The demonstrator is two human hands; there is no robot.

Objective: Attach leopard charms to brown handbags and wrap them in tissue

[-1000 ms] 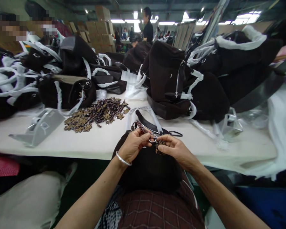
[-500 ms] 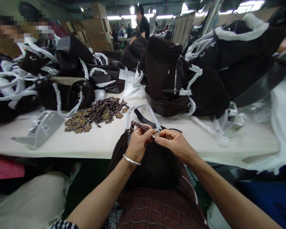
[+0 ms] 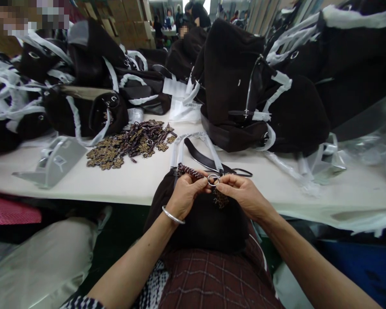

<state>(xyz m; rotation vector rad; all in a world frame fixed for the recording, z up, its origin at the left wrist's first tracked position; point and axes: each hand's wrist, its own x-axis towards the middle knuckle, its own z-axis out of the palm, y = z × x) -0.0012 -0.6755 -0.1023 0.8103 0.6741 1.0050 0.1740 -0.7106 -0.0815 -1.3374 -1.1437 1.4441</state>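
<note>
A metal key ring (image 3: 213, 180) is pinched between my two hands above a dark bag (image 3: 199, 223) at the table's edge. My left hand (image 3: 188, 189), with a silver bangle at the wrist, is closed on a dark braided cord (image 3: 191, 171) and the ring's left side. On the other side, the fingertips of my right hand (image 3: 239, 191) grip the ring. A brown flower-patterned charm (image 3: 221, 199) hangs below the right fingertips. The bag's white-wrapped handles (image 3: 196, 136) stand up behind my hands, beside a black strap (image 3: 197, 152).
A heap of charms with cords and rings (image 3: 131, 143) lies on the white table (image 3: 116, 184). Left of it stands a grey bent holder (image 3: 53, 163). Several dark bags (image 3: 231, 86) with wrapped handles pile up behind. Clear plastic (image 3: 328, 163) lies at right. Other people are farther back.
The flower-patterned charm now shows hanging below the right fingertips. The ring shows more openly between my hands. The view has tilted down slightly.
</note>
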